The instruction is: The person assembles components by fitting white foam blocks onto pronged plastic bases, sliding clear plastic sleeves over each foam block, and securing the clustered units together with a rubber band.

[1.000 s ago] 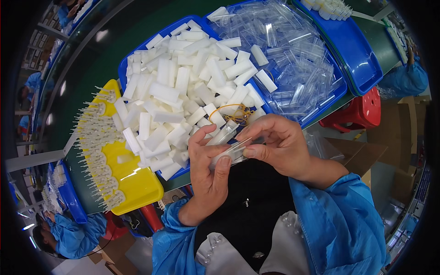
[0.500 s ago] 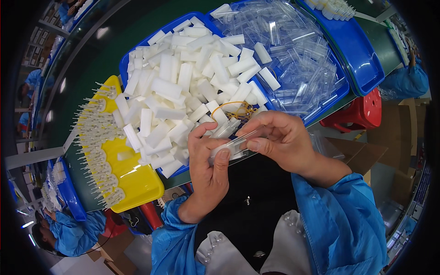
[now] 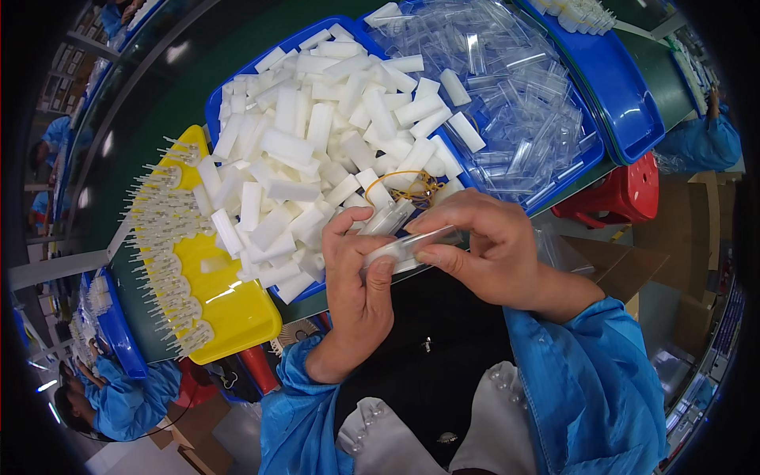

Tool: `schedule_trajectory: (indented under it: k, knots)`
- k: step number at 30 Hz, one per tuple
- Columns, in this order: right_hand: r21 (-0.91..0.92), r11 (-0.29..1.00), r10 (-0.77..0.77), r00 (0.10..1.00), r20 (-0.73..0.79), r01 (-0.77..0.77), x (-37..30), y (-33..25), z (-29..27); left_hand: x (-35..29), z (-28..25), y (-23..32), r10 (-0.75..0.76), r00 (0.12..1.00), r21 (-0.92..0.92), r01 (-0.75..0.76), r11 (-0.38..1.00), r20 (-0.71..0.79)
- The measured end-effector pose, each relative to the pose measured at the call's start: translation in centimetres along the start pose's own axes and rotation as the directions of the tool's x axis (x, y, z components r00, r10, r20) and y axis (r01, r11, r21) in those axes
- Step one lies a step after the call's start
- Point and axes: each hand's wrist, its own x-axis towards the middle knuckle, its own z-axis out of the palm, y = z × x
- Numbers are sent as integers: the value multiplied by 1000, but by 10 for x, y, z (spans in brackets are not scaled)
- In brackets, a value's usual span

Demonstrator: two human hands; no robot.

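In front of my body, both hands work on a clear plastic sleeve (image 3: pixel 431 238) that slants up to the right. My left hand (image 3: pixel 356 277) grips its lower end between thumb and fingers; something whitish shows inside at that end. More clear pieces (image 3: pixel 389 218) lie against the left fingers. The right hand (image 3: pixel 495 253) pinches the upper end with thumb and forefinger. Just beyond the fingers, orange rubber bands (image 3: pixel 419 188) lie on a heap of white foam blocks (image 3: pixel 289 148), which fills a blue tray (image 3: pixel 212 115).
To the far right, another blue tray (image 3: pixel 594 131) holds clear plastic sleeves (image 3: pixel 507 103). A yellow tray (image 3: pixel 245 313) at left carries rows of white parts with thin pins (image 3: pixel 170 229). Beyond the table edge stand a red stool (image 3: pixel 625 194) and cardboard boxes. Co-workers in blue sit at both sides.
The clear sleeve now lies a little flatter between my hands, and the right fingers have shifted slightly along it. Both hands keep their grip.
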Motion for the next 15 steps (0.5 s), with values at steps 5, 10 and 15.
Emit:
schedule_trajectory:
  k: [5, 10, 15]
  knots:
    - [212, 972, 111, 994, -23, -104, 2, 1, 1, -2, 0, 4, -46, 998, -36, 47, 998, 30]
    - [368, 902, 258, 966, -37, -226, 5, -6, -1, -1, -4, 6, -13, 992, 113, -2, 994, 124]
    - [-279, 960, 23, 997, 74, -1, 9, -13, -21, -1, -7, 9, -61, 989, 127, 44, 991, 134]
